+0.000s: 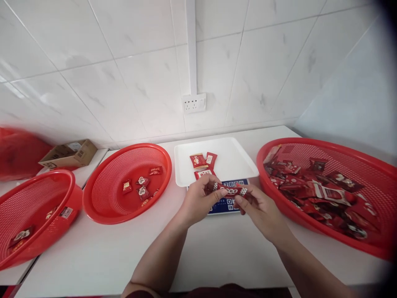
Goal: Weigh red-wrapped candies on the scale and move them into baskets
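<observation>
Between both hands I hold one small red wrapped candy [231,191] with dotted ends. My left hand [201,194] pinches its left end, and my right hand [256,205] pinches the right end. Both hands are closed on it, in front of a digital scale's blue keypad [221,205]. Behind them, several red snack packets [198,160] lie on the scale's white tray [242,161]; my left hand hides part of the nearest one.
At right stands a red basket [310,142] heaped with red packets. Left of the scale, another red basket [105,182] holds several packets; a third basket [66,186] is farther left. A cardboard box [70,155] and red bag [21,153] sit behind. A socket [194,103] is on the wall.
</observation>
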The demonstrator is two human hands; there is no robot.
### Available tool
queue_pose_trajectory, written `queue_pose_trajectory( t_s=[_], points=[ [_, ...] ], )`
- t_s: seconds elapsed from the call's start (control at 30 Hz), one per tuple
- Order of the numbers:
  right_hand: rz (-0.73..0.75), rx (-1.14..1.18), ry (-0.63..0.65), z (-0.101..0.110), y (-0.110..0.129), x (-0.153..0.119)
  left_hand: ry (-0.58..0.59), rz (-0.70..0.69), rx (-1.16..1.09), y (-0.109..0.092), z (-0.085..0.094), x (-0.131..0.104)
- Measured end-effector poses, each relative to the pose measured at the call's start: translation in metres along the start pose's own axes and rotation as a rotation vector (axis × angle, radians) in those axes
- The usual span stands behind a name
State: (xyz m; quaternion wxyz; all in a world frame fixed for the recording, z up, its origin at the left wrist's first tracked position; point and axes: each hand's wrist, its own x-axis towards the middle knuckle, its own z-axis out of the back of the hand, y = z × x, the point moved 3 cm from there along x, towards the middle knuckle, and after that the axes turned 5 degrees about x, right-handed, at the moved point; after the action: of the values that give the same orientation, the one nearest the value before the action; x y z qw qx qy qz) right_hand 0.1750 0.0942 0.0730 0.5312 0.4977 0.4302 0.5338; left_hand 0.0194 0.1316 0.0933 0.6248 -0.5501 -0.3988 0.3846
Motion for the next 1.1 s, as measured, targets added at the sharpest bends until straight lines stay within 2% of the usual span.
queue_pose_trajectory(
  t_s=[0.1,0.23,0.37,0.47,0.6,0.67,0.73,0.83,0.9,1.0,1.1],
  points=[
    [-0.013,-0.007,-0.028,-0.001,-0.001,0.0,-0.013,0.018,-0.001,-0.001,-0.004,0.0],
    [0.058,-0.075,-0.051,-0.001,0.004,0.001,-0.066,0.016,0.012,0.0,-0.005,-0.001],
    [0.059,-0.021,-0.08,0.0,0.011,0.004,0.042,0.026,0.015,0.001,0.0,0.0],
    [0.01,0.063,-0.03,-0.001,0.012,0.006,0.122,-0.007,0.152,0.001,0.003,0.001],
    [-0.001,0.075,0.032,0.0,0.007,0.008,0.12,-0.019,0.19,0.002,0.002,0.0],
    [0.025,0.027,0.006,0.002,0.006,0.01,0.076,-0.021,0.215,0.003,0.002,0.0],
    [0.077,-0.049,-0.075,0.006,0.008,0.015,-0.031,-0.056,0.271,0.001,0.005,0.001],
    [0.243,-0.246,-0.265,0.012,0.013,0.028,-0.227,-0.106,0.277,-0.006,0.015,0.001],
    [0.35,-0.368,-0.32,0.011,0.014,0.04,-0.29,-0.129,0.197,-0.01,0.024,0.0],
    [0.347,-0.443,-0.189,0.004,0.007,0.055,-0.311,-0.163,0.059,-0.014,0.034,-0.001],
    [0.283,-0.423,-0.042,-0.002,0.0,0.052,-0.253,-0.135,0.074,-0.013,0.035,-0.001]
  ],
)
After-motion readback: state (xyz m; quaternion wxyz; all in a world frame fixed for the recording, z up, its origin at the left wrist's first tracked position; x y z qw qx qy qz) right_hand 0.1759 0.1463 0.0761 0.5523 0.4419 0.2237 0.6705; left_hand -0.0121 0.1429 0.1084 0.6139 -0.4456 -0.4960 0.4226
